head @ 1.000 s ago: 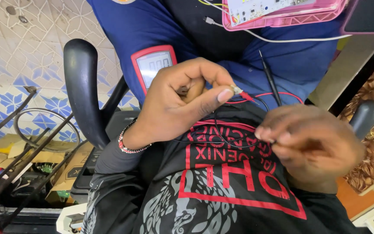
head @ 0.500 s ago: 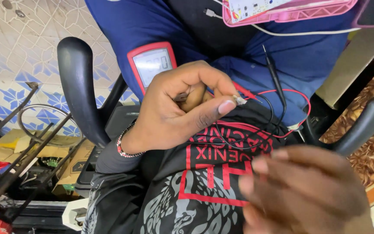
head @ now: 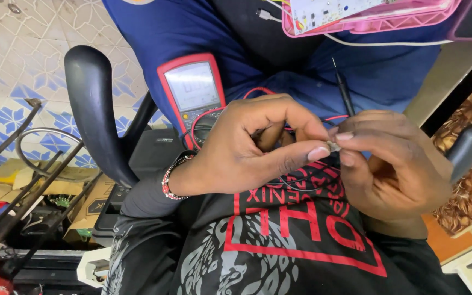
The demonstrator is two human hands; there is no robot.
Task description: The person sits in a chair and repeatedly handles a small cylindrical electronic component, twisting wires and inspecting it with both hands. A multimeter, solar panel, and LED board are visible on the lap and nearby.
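Observation:
My left hand point(head: 247, 147), with a bead bracelet at the wrist, is curled above my lap and pinches a tiny metal part point(head: 333, 146) between thumb and forefinger. My right hand point(head: 394, 164) meets it from the right, its thumb and forefinger tips closed on the same part. A red-cased multimeter point(head: 192, 95) lies on my blue trousers just behind the left hand. A thin black probe point(head: 343, 90) sticks up behind the fingertips, and red leads point(head: 258, 91) loop around the hands.
A pink tray point(head: 378, 22) carrying a white circuit board rests on my knees at the top. A black chair armrest point(head: 91, 104) rises on the left, another point(head: 468, 145) on the right. Metal rods, cardboard and clutter point(head: 34, 191) fill the floor at the left.
My right hand has risen from the lower right and now touches the left hand's fingertips. The left hand has dropped a little, uncovering the multimeter.

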